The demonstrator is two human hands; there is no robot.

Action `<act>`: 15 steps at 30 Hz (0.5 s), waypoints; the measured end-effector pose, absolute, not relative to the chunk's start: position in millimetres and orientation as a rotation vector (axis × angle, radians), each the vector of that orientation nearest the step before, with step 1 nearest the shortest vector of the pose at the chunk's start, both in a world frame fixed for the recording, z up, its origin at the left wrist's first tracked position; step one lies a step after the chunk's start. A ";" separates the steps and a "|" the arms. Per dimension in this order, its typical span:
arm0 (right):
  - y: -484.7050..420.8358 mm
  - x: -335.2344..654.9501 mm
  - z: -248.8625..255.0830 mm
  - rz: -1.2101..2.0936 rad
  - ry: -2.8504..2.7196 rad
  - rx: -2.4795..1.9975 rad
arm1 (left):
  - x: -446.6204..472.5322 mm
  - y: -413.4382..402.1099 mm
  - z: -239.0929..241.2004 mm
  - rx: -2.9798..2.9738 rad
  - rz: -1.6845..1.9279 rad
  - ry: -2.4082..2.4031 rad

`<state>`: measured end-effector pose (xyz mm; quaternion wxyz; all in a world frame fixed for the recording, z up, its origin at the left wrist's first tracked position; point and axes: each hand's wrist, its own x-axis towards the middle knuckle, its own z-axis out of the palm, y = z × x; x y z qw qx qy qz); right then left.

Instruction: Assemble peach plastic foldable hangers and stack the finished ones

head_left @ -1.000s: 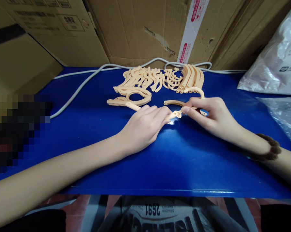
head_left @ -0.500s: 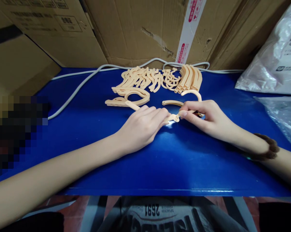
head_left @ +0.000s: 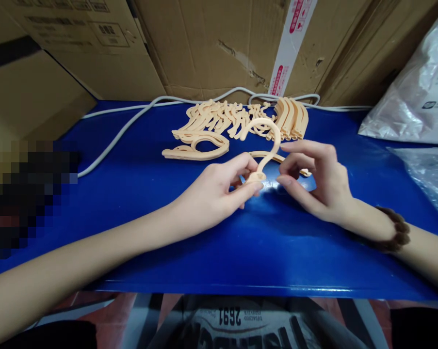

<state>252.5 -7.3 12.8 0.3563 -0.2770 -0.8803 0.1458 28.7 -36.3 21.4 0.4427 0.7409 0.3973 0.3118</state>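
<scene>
My left hand (head_left: 222,189) pinches a cream plastic hanger piece near its round joint, with a curved hanger hook (head_left: 276,135) standing up from it. Most of the piece's body is hidden by the fingers. My right hand (head_left: 316,179) is open just right of the hook, thumb and fingers apart with nothing between them; whether the index fingertip brushes the hook I cannot tell. Behind the hands lies a curved hanger arm (head_left: 266,155), partly covered by hook and fingers. Left of it rest folded hangers (head_left: 200,153) in a small stack.
At the back of the blue table (head_left: 219,261) lie rows of hanger parts (head_left: 211,116) and a pile of curved arms (head_left: 291,118). A white cable (head_left: 120,133) runs behind them along cardboard boxes (head_left: 204,53). Plastic bags (head_left: 404,97) sit at the right.
The hook has swung from the right hand's side to upright above the left hand. My right hand has let go and opened; my left hand has turned, its thumb now showing.
</scene>
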 end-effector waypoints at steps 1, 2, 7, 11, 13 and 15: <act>-6.2 252.8 12.6 0.317 -2.258 -0.733 | 29.5 -35.2 22.9 1.669 0.769 0.957; -4.6 252.8 12.6 0.246 -2.272 -0.767 | 30.1 -33.6 23.7 1.536 0.760 0.938; 3.6 249.9 12.6 -0.024 -2.499 -0.908 | 27.7 -22.8 21.0 1.200 0.763 0.944; 4.4 248.0 10.2 -0.063 -2.613 -0.945 | 23.7 -16.9 17.8 1.072 0.757 0.984; 4.4 248.0 8.6 -0.072 -2.640 -0.976 | 23.4 -16.2 17.5 1.044 0.729 0.978; 4.9 248.4 7.4 -0.083 -2.650 -0.998 | 24.1 -16.8 18.1 1.020 0.703 0.972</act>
